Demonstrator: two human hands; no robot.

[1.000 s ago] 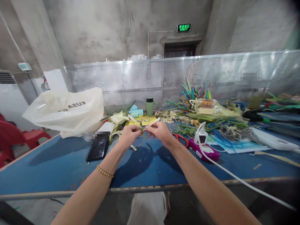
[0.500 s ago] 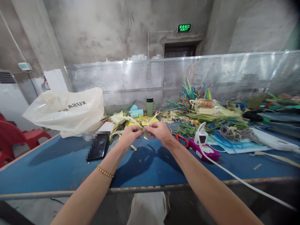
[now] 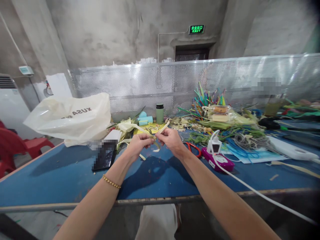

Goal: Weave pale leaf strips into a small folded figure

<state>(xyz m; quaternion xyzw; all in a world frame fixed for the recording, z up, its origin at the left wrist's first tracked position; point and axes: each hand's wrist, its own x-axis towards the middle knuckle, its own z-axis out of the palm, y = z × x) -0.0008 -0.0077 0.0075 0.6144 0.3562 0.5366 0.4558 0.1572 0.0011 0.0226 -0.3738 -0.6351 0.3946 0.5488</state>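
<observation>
My left hand [image 3: 138, 144] and my right hand [image 3: 170, 141] meet above the blue table [image 3: 62, 176], both pinched on a thin pale leaf strip [image 3: 158, 147]. The strip curls in a small loop below my fingers, and one end sticks up to the right past my right thumb. A gold bead bracelet [image 3: 111, 183] sits on my left wrist. Red-handled scissors [image 3: 194, 149] lie just right of my right hand.
A phone [image 3: 104, 155] lies left of my hands, behind it a large plastic bag [image 3: 70, 116]. Leaf scraps, a green flask [image 3: 159, 114] and blue cups [image 3: 145, 119] stand at the back. A magenta charger [image 3: 218, 158] with white cable, coloured strips and cords crowd the right.
The strip, straight between my hands before, now bends into a small loop under my fingers. My hands have stayed almost in the same place.
</observation>
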